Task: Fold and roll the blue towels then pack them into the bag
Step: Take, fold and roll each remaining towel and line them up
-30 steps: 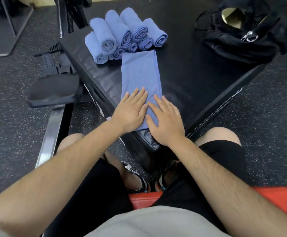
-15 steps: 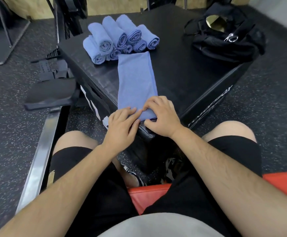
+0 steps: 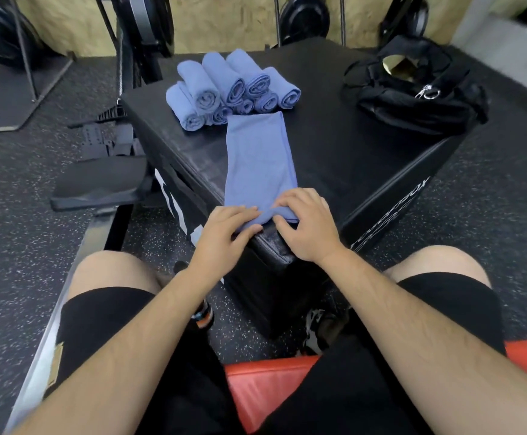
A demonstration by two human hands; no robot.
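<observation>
Towel end lies rolled under curled fingers: left hand and right hand both grip it. Box side lettering ends in "BOX".

both hands pinch the folded towel's near end.

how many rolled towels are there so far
8, all in one pile, stacked in two layers at the far left of the black box. Others may be hidden behind. A ninth towel lies mostly flat in front.
</observation>
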